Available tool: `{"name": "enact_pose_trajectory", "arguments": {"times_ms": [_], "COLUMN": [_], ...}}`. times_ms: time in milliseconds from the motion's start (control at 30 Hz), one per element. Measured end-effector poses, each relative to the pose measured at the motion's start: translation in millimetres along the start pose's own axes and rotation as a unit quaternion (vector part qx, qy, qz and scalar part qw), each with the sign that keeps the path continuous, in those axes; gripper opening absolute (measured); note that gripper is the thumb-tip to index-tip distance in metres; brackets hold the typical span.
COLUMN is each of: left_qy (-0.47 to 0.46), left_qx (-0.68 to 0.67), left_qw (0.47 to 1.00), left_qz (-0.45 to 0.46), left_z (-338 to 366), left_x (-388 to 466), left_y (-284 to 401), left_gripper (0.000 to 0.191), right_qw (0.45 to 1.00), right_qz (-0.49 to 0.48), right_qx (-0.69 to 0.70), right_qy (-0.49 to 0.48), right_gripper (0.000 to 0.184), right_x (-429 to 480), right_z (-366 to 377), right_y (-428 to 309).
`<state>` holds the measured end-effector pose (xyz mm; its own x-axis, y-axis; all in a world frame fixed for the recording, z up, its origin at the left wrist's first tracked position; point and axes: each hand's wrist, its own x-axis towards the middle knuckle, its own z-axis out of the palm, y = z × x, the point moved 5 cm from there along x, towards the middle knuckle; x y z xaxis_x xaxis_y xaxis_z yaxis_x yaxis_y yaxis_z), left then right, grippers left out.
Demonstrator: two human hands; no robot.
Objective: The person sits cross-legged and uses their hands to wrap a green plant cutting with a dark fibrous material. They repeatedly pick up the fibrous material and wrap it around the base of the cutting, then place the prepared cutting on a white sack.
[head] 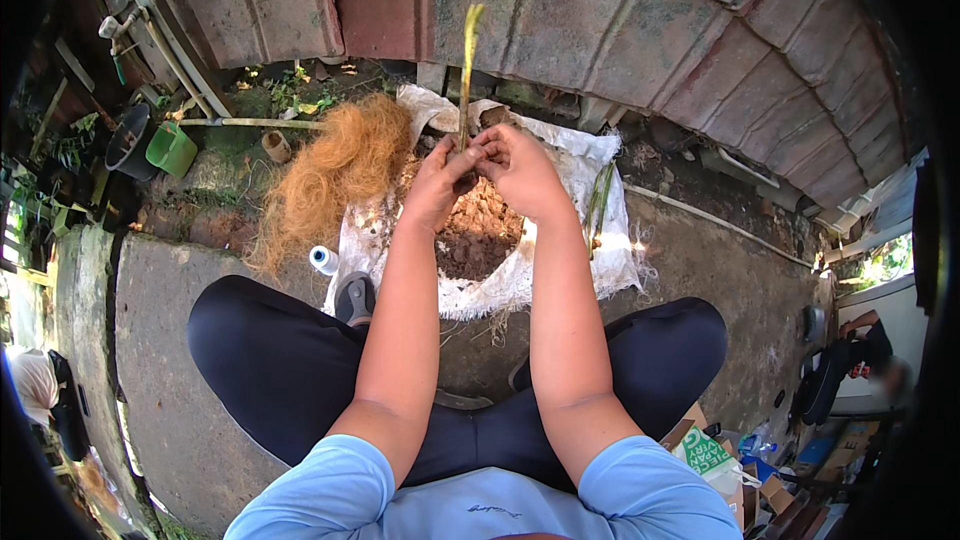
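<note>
My left hand (442,184) is closed around the lower part of an upright green plant stem (466,75), above a white woven sack (469,301). My right hand (517,169) is right beside it, fingers bent near the stem's base; whether it grips anything cannot be told. Below both hands, dark soil (472,251) lies on the sack. A loose heap of orange-brown fibre (330,172) rests at the sack's left edge. Several thin green stems (598,202) lie on its right side. A spool of thread (323,260) is left of the sack, near my sandal.
Overhanging roof tiles (585,15) run across the far side. A green plastic container (172,149) and a dark bucket (129,142) are at the left. A pale pipe (712,225) crosses the ground at right. Another person (844,367) and boxes (776,495) are at the right.
</note>
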<state>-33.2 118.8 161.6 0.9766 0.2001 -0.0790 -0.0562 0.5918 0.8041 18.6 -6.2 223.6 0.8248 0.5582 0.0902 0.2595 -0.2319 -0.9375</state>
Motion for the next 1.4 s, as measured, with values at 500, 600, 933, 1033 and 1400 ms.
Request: {"name": "enact_pose_trajectory", "arguments": {"times_ms": [500, 600, 933, 1033, 1400], "left_qy": [-0.07, -0.057, -0.037, -0.05, 0.093], "left_qx": [0.018, 0.017, 0.033, 0.002, 0.056], "left_qw": [0.997, 0.997, 0.997, 0.998, 0.994], "left_qz": [-0.038, -0.048, -0.056, -0.043, 0.029], "left_z": [-1, 0, 1, -21, -15], "left_x": [-7, -7, -11, -4, -7], "left_y": [11, 8, 6, 10, 10], "left_gripper": [0.037, 0.04, 0.029, 0.025, 0.018], "right_qw": [0.999, 1.0, 0.999, 0.994, 0.978], "right_qz": [0.033, 0.02, 0.043, 0.051, 0.145], "right_qx": [0.001, 0.0, -0.014, -0.091, -0.139], "right_qy": [-0.001, 0.004, -0.013, 0.002, 0.063], "right_gripper": [0.021, 0.016, 0.011, 0.011, 0.025], "right_x": [-3, 0, -4, -7, -4], "right_z": [-11, -12, -17, -28, -24], "right_y": [-28, -17, -13, -19, -9]}}
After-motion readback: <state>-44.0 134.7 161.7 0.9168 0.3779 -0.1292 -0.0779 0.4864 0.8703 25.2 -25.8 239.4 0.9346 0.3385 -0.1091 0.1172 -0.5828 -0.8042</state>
